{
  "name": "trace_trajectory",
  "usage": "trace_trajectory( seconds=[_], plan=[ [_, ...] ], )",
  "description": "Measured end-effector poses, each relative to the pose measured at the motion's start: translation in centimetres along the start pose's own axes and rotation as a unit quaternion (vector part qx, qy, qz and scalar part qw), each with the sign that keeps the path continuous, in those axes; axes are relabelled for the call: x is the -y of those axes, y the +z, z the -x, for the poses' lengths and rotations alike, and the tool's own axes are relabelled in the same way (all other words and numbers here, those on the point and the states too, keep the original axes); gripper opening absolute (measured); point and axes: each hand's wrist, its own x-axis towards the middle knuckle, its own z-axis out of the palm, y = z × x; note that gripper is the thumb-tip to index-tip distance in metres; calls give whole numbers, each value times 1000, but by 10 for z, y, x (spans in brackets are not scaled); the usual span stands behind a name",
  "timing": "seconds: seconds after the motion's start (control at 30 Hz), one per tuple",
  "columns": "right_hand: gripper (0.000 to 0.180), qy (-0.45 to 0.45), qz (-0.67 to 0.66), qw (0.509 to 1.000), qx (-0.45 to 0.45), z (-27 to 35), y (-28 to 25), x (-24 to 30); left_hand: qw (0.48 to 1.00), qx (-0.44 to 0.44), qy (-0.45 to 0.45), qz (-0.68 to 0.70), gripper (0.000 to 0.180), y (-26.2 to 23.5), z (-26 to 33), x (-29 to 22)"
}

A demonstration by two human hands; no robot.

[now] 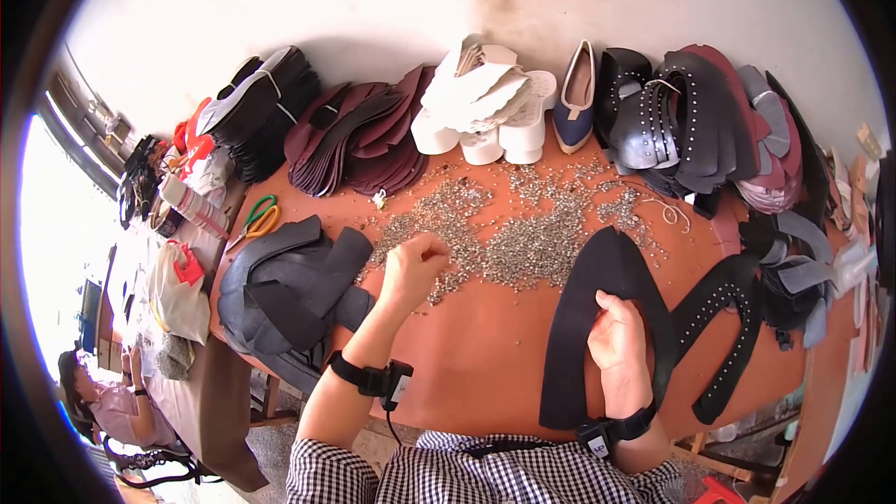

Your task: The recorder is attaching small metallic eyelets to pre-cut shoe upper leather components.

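Over the left edge of a spread of small metal studs (537, 243), my left hand (417, 271) is closed, its fingers curled inward; anything in them is too small to see. My right hand (616, 336) grips a black, arch-shaped shoe-upper piece (571, 327), with the thumb in front and the other fingers partly hidden. No studs show on that piece. To the right of it lies a similar black upper piece (728, 317) with rows of studs along its strips. Left of my left hand is a pile of plain dark upper pieces (289, 289).
Scissors (257, 222) with green and orange handles lie at the table's left edge. Stacked maroon pieces (359, 135), white parts (485, 103), a blue shoe (574, 103) and studded uppers (677, 121) line the wall. A person (117, 401) sits at far left.
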Motion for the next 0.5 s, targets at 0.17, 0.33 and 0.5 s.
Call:
trace_trajectory(
  seconds=[0.17, 0.33, 0.5],
  plan=[
    [5, 34, 33, 999, -5, 0, 0, -2, 990, 66, 7, -124, 14, 3, 18, 15],
    [7, 53, 44, 998, 6, 3, 3, -2, 960, 95, 133, -229, 9, 19, 10, 15],
    [5, 61, 21, 998, 13, 0, -3, -5, 926, 108, 114, -342, 12, 26, 2, 11]
  ],
)
